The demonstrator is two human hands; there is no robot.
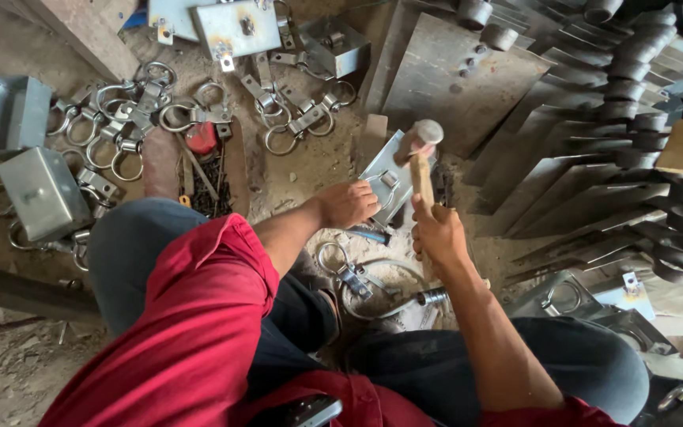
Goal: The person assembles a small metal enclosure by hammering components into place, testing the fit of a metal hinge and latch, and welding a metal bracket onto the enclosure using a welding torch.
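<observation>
The person sits on the dirt floor [302,170], the right hand [439,235] wrapped closed around the wooden handle of a hammer [419,150], its metal head raised just above a small galvanised plate [393,178]. The left hand [348,203] presses down on the plate's near edge, fingers curled onto it, steadying it.

The work in hand looks like striking a fitting on that plate. Done well, the blow should fall square, with the left fingers clear of the head's path. The plate lies directly beyond both hands, between them and the stacked steel blades [594,158]; loose ring clasps [132,119] lie towards the floor's far left.
</observation>
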